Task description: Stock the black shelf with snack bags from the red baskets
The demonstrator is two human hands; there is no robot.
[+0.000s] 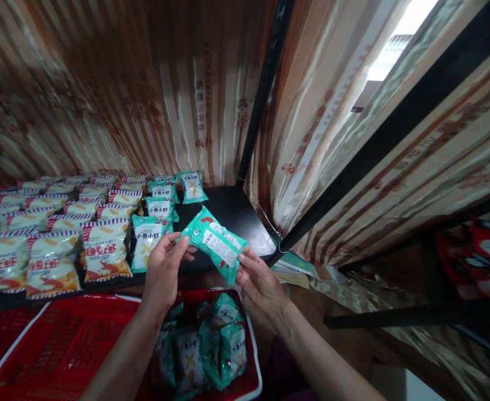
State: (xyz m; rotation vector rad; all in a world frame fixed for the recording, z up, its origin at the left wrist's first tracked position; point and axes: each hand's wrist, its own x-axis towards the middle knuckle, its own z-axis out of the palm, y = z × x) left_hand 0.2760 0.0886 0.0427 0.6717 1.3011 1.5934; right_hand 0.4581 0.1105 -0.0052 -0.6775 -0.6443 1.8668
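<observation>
A teal snack bag (216, 244) is held tilted between both hands, its printed back facing up. My left hand (166, 266) pinches its left end, and my right hand (262, 278) grips its lower right end. Behind it, on the black shelf (238, 214), a column of teal and white bags (146, 236) stands at the left, with one more bag (193, 186) at the back. Below my hands, a red basket (251, 356) holds several bags of the same teal kind.
Rows of white, red and blue striped snack bags (106, 250) fill the shelf's left part. Another red basket (73, 334) is at the lower left. Black metal posts (265, 83) and patterned curtains (178, 94) stand behind. Red packages (479, 256) are at the far right.
</observation>
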